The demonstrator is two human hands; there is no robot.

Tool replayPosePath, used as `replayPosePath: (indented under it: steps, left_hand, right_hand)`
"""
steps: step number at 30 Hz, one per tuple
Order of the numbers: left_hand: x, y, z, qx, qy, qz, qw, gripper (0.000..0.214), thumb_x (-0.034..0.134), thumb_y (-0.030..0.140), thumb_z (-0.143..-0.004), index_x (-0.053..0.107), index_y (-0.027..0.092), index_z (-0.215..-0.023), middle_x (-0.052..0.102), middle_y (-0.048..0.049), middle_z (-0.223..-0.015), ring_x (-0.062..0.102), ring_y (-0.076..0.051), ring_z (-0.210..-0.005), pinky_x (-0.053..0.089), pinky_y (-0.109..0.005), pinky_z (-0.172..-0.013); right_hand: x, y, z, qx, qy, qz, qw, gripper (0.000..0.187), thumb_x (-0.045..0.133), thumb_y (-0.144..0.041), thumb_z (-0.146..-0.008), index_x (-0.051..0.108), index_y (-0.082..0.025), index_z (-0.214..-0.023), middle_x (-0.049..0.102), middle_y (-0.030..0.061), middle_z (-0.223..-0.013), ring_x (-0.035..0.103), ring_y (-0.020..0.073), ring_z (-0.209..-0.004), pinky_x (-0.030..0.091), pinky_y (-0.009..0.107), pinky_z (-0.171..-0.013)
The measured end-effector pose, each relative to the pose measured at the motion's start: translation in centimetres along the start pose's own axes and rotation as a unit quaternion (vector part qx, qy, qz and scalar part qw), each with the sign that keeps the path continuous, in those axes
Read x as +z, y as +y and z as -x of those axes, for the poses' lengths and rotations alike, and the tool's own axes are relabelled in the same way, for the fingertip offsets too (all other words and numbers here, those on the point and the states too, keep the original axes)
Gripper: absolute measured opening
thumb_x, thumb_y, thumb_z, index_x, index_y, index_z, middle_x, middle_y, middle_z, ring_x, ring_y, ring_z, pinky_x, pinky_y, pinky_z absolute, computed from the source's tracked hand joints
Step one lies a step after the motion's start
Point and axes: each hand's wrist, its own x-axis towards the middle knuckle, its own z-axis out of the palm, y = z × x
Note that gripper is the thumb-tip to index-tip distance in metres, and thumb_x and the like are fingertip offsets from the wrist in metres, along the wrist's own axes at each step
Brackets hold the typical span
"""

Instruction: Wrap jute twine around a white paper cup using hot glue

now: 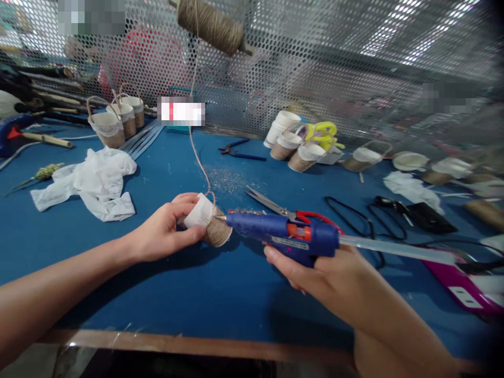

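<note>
Left hand [165,227]: curled around a small white cup [197,212], fingers behind, thumb in front; the cup lies tilted, its lower part wrapped in twine [219,231].
Right hand [331,281]: closed on the grip of a blue glue gun [258,224], nozzle at the cup's wrap, glue stick [394,249] out the back. Whether a finger presses the trigger cannot be told.
Above the left hand: twine spool [210,27], one strand running down to the cup.
Between and beyond the hands: scissors [271,201], pliers [249,156].
Left of the left hand: crumpled white fabric [96,178], on the blue tabletop [220,299].
Step in hand, by judgement: gluing twine to the cup. Next move calls for a steady cup, the strand pressed onto the glue, fingertips clear of the nozzle.
</note>
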Motion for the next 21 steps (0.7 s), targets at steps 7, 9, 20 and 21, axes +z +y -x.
replayPosePath:
  steps: [7, 9, 20, 21]
  left_hand:
    - [-0.2, 0.24, -0.09, 0.003, -0.016, -0.021, 1.0, 0.022, 0.053, 0.025, -0.077, 0.065, 0.015, -0.092, 0.061, -0.0085, -0.111, 0.04, -0.027, -0.12, 0.03, -0.038, -0.103]
    - [-0.21, 0.18, -0.09, 0.001, -0.016, -0.022, 1.0, 0.022, 0.053, 0.026, -0.077, 0.065, 0.015, -0.092, 0.061, -0.0084, -0.111, 0.039, -0.027, -0.121, 0.029, -0.038, -0.103]
    - [-0.2, 0.28, -0.05, 0.005, -0.019, -0.021, 1.0, 0.022, 0.053, 0.023, -0.077, 0.064, 0.014, -0.093, 0.062, -0.0099, -0.11, 0.041, -0.027, -0.119, 0.03, -0.04, -0.103]
    - [-0.2, 0.27, -0.03, 0.006, -0.02, -0.021, 1.0, 0.021, 0.053, 0.023, -0.077, 0.064, 0.015, -0.092, 0.062, -0.0096, -0.11, 0.041, -0.027, -0.119, 0.029, -0.04, -0.103]
  right_hand:
    - [-0.17, -0.54, 0.08, -0.01, -0.002, -0.051, 0.999, 0.039, 0.046, -0.036, -0.082, 0.051, -0.022, -0.046, 0.057, 0.0014, -0.051, 0.055, 0.0151, -0.049, 0.042, 0.027, -0.047]
    - [-0.22, -0.57, 0.13, 0.001, -0.003, -0.049, 0.999, 0.037, 0.046, -0.037, -0.081, 0.054, -0.022, -0.048, 0.057, 0.0013, -0.05, 0.055, 0.0151, -0.047, 0.042, 0.027, -0.045]
    - [-0.35, -0.71, 0.01, 0.01, 0.002, -0.059, 0.998, 0.037, 0.048, -0.036, -0.08, 0.051, -0.021, -0.046, 0.054, 0.0003, -0.046, 0.052, 0.0144, -0.044, 0.04, 0.026, -0.041]
    - [-0.35, -0.68, 0.07, 0.011, 0.003, -0.054, 0.998, 0.037, 0.048, -0.036, -0.08, 0.052, -0.021, -0.047, 0.055, 0.0004, -0.046, 0.052, 0.0144, -0.044, 0.041, 0.026, -0.041]
